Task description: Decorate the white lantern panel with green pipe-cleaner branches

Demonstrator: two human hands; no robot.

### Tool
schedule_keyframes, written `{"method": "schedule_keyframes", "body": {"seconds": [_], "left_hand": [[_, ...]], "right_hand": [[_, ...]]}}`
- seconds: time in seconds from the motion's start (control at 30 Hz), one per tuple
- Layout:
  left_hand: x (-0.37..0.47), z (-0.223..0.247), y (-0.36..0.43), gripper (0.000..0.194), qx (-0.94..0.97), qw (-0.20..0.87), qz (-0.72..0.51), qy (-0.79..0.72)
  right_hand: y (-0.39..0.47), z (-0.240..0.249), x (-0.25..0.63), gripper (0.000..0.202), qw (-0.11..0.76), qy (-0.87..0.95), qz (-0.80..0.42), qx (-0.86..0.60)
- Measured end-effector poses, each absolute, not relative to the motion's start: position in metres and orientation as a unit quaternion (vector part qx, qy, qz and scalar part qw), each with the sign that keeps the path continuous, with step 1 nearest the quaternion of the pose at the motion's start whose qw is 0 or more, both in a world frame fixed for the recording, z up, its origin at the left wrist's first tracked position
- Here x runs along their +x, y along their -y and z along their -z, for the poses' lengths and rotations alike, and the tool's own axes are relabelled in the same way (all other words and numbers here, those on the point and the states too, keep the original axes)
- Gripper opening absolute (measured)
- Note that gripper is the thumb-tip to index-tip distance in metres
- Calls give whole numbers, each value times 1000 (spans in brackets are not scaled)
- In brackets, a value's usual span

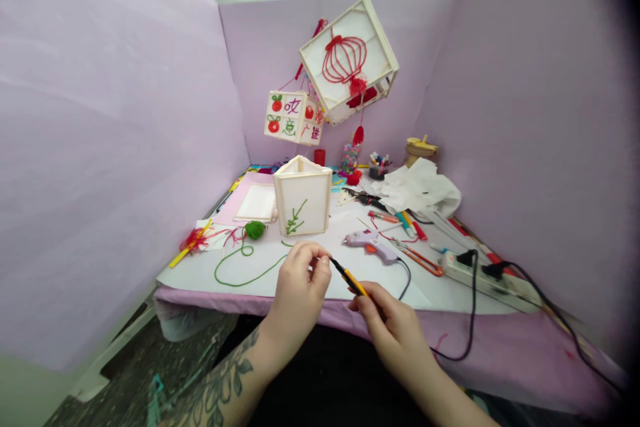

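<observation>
Low in the middle of the frame, my right hand [395, 327] is pinched shut around a slim tool with a yellow-and-black handle [350, 277], maybe tweezers or small snips, I can't tell which. It looks light and rigid, so a fingertip grip near the back of the handle seems enough; the dark tip points up-left toward my other hand. My left hand [300, 290] is curled closed just beside that tip, fingers bunched together as if nipping something tiny. I can't make out what, perhaps the end of the green yarn [245, 273], which loops limp across the white sheet [320, 263] just to the left. That yarn would be soft and floppy, best pinched right at its end.

Behind my hands stands the small paper lantern [303, 197] with a green sprig on its face: thin panels, light frame, fragile I'd judge, so hold it by the wooden edges. The glue gun [370, 243] lies just right of centre, its cord trailing toward the power strip [480, 273].
</observation>
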State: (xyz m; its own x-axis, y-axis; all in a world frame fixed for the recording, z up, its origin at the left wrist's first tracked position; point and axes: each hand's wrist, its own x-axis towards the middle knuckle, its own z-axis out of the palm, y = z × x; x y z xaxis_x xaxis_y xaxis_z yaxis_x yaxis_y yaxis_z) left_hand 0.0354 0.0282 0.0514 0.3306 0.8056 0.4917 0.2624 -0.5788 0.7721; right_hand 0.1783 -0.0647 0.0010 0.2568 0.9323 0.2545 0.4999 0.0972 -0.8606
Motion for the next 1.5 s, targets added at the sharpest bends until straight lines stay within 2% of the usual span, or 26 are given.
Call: {"method": "schedule_keyframes", "body": {"seconds": [0.3,0.43,0.53,0.67,0.73,0.8,0.9,0.97,1.03,1.23,1.5], "left_hand": [[35,-50,-34,16,761,279,-455,-369],[32,-37,-48,15,761,271,-442,-390],[29,-19,-60,15,778,260,-402,-407],[28,-6,-62,22,806,244,-347,-412],[31,-8,-55,22,808,289,-341,-384],[36,-12,-45,19,786,403,-336,-326],[43,-13,-32,39,700,612,-283,-238],[45,-9,-28,52,636,696,-246,-223],[46,-6,-27,56,605,727,-234,-227],[45,-4,-26,48,563,766,-224,-216],[44,3,-28,65,459,840,-221,-188]], "right_hand": [[62,-2,179,33,492,539,-292,-618],[52,10,184,47,528,483,-397,-575],[42,21,187,62,544,438,-429,-573],[38,23,184,68,561,386,-468,-564],[39,19,180,65,574,383,-490,-533],[40,15,174,58,583,391,-510,-498],[41,11,164,53,586,387,-535,-469],[41,10,159,54,591,366,-552,-460],[39,11,155,58,596,347,-563,-455],[33,16,150,67,594,368,-530,-480],[40,7,150,57,608,362,-556,-436]]}}
